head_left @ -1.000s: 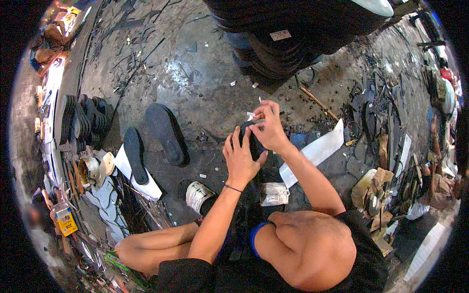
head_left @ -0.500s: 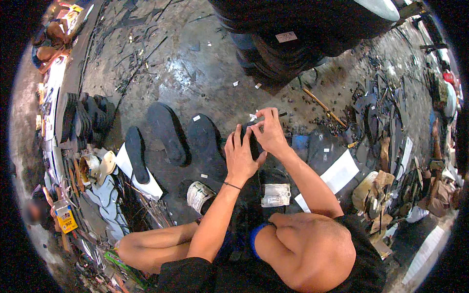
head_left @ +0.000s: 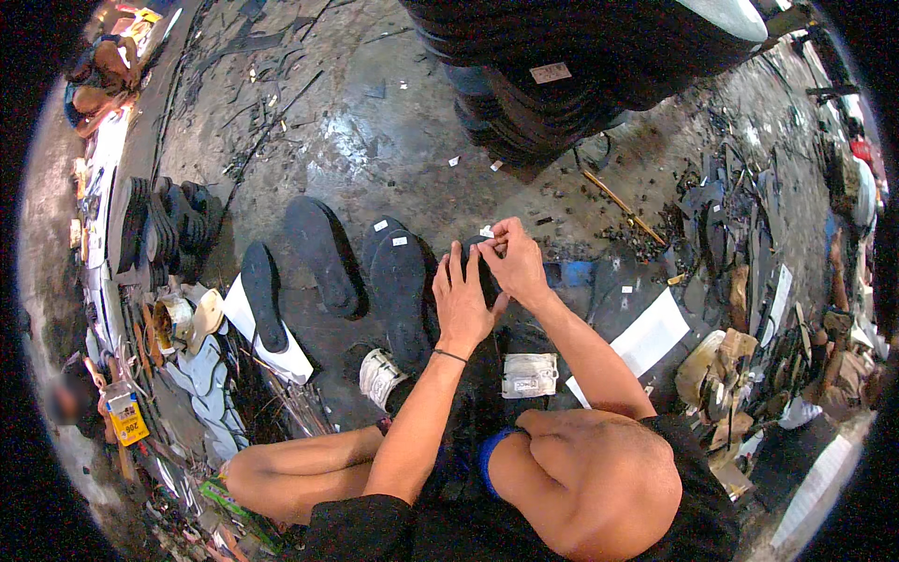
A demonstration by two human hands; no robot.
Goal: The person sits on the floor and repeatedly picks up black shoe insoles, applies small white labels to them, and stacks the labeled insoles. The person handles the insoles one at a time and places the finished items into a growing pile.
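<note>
My left hand (head_left: 465, 304) lies on a black shoe-shaped sole (head_left: 483, 273) in front of me, its fingers stretched out along it. At the far end of that sole, my right hand (head_left: 517, 264) pinches with thumb and forefinger at a small white label (head_left: 487, 231). Both hands cover much of the sole. Just left of them, a black sole (head_left: 401, 290) with a white label overlaps another labelled sole (head_left: 378, 228). Farther left lie a plain black sole (head_left: 320, 253) and a narrower one (head_left: 261, 290) on white paper (head_left: 292, 361).
A tall stack of black sheets or soles (head_left: 562, 103) stands ahead. Stacked soles (head_left: 159, 225) sit at the left. A wooden stick (head_left: 624, 208), white sheet (head_left: 646, 332) and scraps lie right. Two white printed bands (head_left: 382, 377) (head_left: 529, 376) are near my legs. A yellow-labelled box (head_left: 126, 417) stands left.
Left of my hands, an upper sole with a label now shows farther forward, overlapping the labelled sole. My right hand has shifted slightly nearer to me, still pinching at the label.
</note>
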